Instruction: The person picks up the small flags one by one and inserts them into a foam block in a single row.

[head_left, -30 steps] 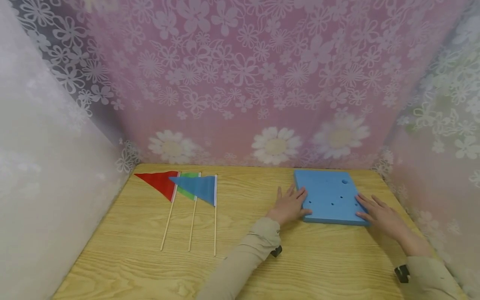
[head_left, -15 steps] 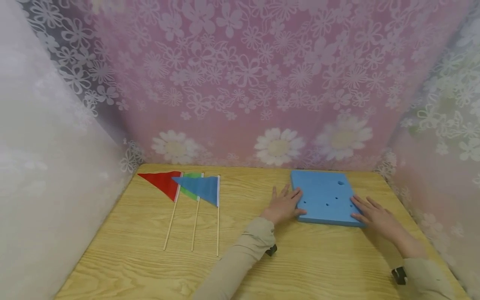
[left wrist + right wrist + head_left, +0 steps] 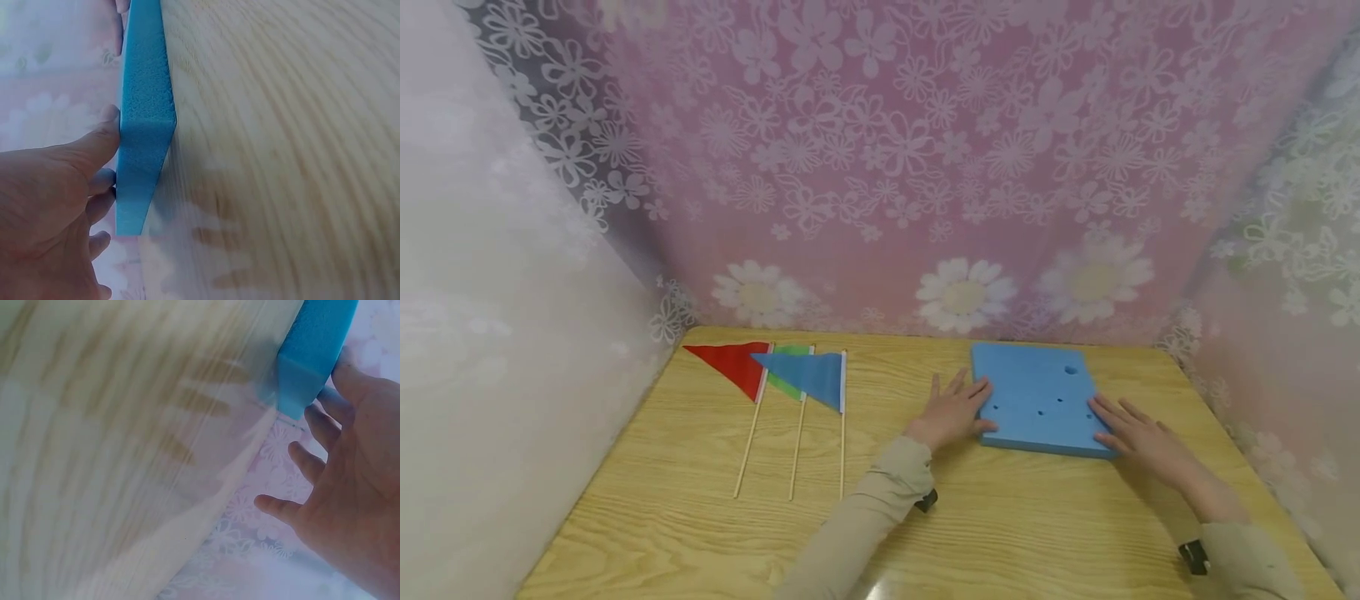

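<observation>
Shifted left along the wooden table [image 3: 985, 525] since the earlier frame, the blue foam block [image 3: 1030, 379] lies flat toward the far right. The left hand [image 3: 950, 413] touches its left edge and the right hand [image 3: 1150, 442] its right edge, fingers of both extended. Well apart to the left lie a red flag [image 3: 733, 365], a green flag [image 3: 790, 357] and a blue flag [image 3: 816, 377] overlapping both.

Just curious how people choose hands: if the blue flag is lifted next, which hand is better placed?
Probably the left: the left grip touches the side of the blue board nearer the blue flag, while the right grip is at the opposite side, farther away.
</observation>
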`<state>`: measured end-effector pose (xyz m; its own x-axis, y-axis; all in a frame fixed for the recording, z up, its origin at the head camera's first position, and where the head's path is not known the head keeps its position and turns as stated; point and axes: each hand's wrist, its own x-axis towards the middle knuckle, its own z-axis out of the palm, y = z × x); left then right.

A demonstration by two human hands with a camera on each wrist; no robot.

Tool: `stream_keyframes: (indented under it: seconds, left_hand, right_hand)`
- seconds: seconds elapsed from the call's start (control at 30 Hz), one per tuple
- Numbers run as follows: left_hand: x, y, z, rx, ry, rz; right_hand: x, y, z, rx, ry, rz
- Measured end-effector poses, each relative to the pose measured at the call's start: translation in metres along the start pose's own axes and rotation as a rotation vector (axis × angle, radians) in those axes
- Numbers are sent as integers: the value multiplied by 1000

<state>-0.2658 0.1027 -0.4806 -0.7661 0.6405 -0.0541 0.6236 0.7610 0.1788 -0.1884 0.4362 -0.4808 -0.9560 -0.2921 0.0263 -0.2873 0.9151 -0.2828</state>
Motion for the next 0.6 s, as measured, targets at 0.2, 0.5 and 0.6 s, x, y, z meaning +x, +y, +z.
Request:
stream_keyframes:
  seconds: [0.2, 0.5, 0.6]
  left_hand:
    - [-7, -9, 0, 7, -19, 10]
    - [-20, -19, -6, -5, -6, 27]
    - [-24, -23, -6, -22, -7, 30]
  right_hand:
    - [2, -1, 9, -9, 21, -25]
    - [5, -25, 8, -45, -24, 8]
    - [5, -29, 10, -43, -7, -2]
